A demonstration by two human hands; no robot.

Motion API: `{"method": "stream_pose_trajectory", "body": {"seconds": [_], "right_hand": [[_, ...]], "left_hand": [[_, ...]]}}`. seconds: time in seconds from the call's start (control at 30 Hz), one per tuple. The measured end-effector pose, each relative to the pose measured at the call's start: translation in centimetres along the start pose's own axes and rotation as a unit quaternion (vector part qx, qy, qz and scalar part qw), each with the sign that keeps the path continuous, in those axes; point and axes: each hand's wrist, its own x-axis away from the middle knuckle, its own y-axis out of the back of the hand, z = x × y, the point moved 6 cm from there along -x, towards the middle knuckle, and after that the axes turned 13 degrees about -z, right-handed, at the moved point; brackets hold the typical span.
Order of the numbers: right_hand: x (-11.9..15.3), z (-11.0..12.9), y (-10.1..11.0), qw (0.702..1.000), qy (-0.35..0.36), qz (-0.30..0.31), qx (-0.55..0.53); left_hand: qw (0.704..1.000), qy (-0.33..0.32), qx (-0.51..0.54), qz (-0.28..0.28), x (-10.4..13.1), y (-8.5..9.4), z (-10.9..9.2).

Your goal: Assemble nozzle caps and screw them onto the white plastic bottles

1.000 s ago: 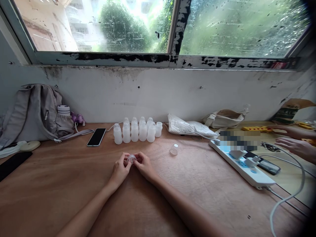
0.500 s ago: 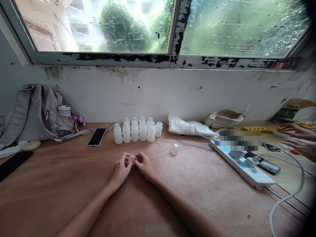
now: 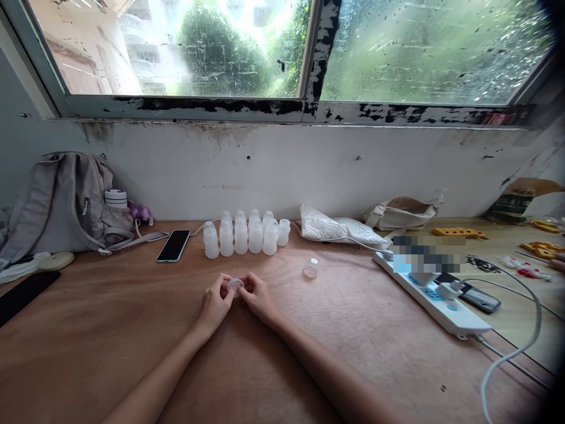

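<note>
Between my two hands is a small, clear, round plastic cap (image 3: 235, 285), its circular rim facing up toward me. My left hand (image 3: 217, 300) pinches its left side with thumb and fingers. On the opposite side, the fingertips of my right hand (image 3: 256, 294) grip the rim. Beyond my hands stand several frosted white bottles (image 3: 241, 235) in close rows; most have a nipple-shaped top, while the rightmost bottle (image 3: 283, 233) looks open at the neck. Right of my hands, a clear domed cover (image 3: 311, 268) rests on the table.
A phone (image 3: 173, 246) and a grey backpack (image 3: 75, 203) are on the left. A silvery padded bag (image 3: 339, 227) lies by the wall. On the right are a white power strip (image 3: 432, 294), looping cables and yellow plastic parts (image 3: 459, 233). Another person's hand (image 3: 559, 262) barely shows at the right edge.
The other person's hands at the right have drawn back almost out of view, uncovering yellow parts. My hands keep their grip on the clear cap, with hardly any movement.
</note>
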Motion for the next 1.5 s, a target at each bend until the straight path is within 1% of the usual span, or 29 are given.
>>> {"method": "stream_pose_trajectory", "body": {"seconds": [0.07,0.17,0.27,0.47,0.53,0.6,0.7,0.77,0.8,0.87,0.97,1.1,1.17,1.3,1.4,1.5], "right_hand": [[0.1,0.4,0.1,1.000,0.013,-0.003,0.018],[0.1,1.2,0.3,0.996,0.065,-0.024,0.062],[0.3,1.6,0.2,0.990,0.107,-0.030,0.092],[0.5,1.4,0.0,0.981,0.140,-0.033,0.130],[0.6,1.7,0.1,0.983,0.140,-0.033,0.118],[0.6,2.0,0.3,0.988,0.124,-0.026,0.084],[0.5,1.6,0.4,0.999,0.046,0.004,-0.018],[0.2,0.8,0.3,0.996,-0.016,0.010,-0.091],[0.0,0.4,0.3,0.992,-0.037,0.008,-0.117],[-0.3,-0.2,0.3,0.988,-0.053,0.007,-0.142],[-0.5,-0.7,0.1,0.990,-0.042,0.019,-0.131],[-0.4,-0.5,0.3,0.994,-0.028,0.013,-0.103],[-0.4,-0.2,0.5,0.996,-0.012,0.003,-0.089],[-0.4,0.4,0.7,0.998,0.029,-0.016,-0.052],[-0.1,0.8,0.9,0.998,0.055,-0.036,-0.018],[0.2,1.4,1.0,0.994,0.091,-0.054,0.019]], "left_hand": [[1.000,-0.003,0.008,-0.002,0.0,0.1,-0.2],[1.000,-0.018,-0.001,0.004,0.1,0.1,-0.5],[0.999,-0.037,-0.018,0.006,0.2,0.1,-0.7],[0.998,-0.055,-0.044,0.004,0.2,0.1,-0.7],[0.997,-0.059,-0.051,0.000,0.2,0.2,-0.6],[0.997,-0.060,-0.047,-0.011,0.2,0.3,-0.5],[0.998,-0.056,-0.005,-0.013,0.0,0.4,-0.1],[0.998,-0.054,0.026,-0.002,-0.1,0.2,0.1],[0.998,-0.056,0.037,0.006,-0.1,0.0,0.2],[0.997,-0.061,0.051,0.021,-0.1,-0.2,0.2],[0.994,-0.054,0.083,0.038,-0.1,-0.5,0.2],[0.988,-0.044,0.133,0.070,0.0,-0.8,-0.1],[0.990,-0.052,0.111,0.076,0.0,-0.9,-0.4],[0.994,-0.081,0.037,0.059,0.0,-0.8,-0.6],[0.993,-0.100,0.016,0.058,0.1,-0.8,-0.7],[0.994,-0.094,0.007,0.057,0.1,-0.9,-0.4]]}}
